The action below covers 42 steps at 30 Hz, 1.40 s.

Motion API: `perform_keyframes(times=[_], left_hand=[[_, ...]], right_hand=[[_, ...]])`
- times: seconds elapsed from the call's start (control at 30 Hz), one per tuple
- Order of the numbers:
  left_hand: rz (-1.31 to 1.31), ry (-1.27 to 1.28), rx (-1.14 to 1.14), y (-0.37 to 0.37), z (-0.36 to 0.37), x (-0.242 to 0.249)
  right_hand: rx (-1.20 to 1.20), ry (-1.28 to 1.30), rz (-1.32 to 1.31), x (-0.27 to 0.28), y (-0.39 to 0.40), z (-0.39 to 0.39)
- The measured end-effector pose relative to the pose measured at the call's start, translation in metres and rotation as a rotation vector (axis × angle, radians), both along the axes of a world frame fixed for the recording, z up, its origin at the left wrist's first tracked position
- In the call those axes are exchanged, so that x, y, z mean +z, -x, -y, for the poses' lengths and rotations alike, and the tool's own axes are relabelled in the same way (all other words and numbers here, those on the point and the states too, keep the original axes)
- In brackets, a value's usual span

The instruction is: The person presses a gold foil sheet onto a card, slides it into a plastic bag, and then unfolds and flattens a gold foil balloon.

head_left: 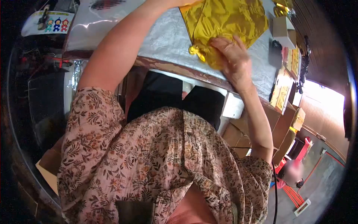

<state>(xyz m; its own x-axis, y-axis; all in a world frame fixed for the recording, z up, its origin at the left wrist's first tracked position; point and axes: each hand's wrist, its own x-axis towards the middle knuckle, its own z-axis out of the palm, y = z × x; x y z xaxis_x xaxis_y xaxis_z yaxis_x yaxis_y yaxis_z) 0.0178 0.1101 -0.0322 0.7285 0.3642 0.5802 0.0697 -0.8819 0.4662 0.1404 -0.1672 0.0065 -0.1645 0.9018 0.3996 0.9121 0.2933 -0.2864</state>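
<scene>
A shiny gold foil sheet or bag [231, 20], creased, lies on the table near its front edge. On it rests my right hand [235, 58], slightly blurred, with its fingers apart and pressing on the lower part of the foil. A bunched, twisted bit of the same gold foil sticks out at its lower left corner. My left hand [179, 3] reaches to the foil's upper left corner at the top edge of the view. Its fingers are cut off there, so their grip is hidden.
The table [160, 37] has a silvery cover and a worn brown front edge. A white box [283, 31] and yellow-printed cartons [281, 89] line its right side. Cardboard boxes [270, 127] stand below. At far right, another person is near red equipment. A black cable [275, 186] hangs beside my right arm.
</scene>
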Motion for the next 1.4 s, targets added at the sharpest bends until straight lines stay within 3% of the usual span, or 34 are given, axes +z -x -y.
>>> perform_keyframes(times=[0.23,0.43,0.5,0.67,0.77,1.4], left_hand=[[-0.069,0.004,0.047,-0.002,0.001,-0.004],[-0.142,-0.020,0.055,0.001,0.012,0.004],[-0.088,-0.151,0.010,0.000,0.006,-0.005],[-0.107,-0.068,0.056,0.001,0.013,-0.001],[-0.107,-0.059,0.062,0.002,0.012,-0.003],[-0.109,0.028,0.058,0.004,0.016,0.001]], right_hand=[[-0.035,0.039,-0.006,0.012,0.005,0.003],[-0.035,0.216,-0.004,0.043,-0.003,0.017],[-0.002,0.346,-0.051,0.051,-0.013,0.021],[-0.185,0.165,0.142,0.030,-0.027,-0.021],[-0.365,0.145,0.425,-0.001,-0.045,-0.050],[-0.376,0.173,0.280,-0.016,-0.052,-0.056]])
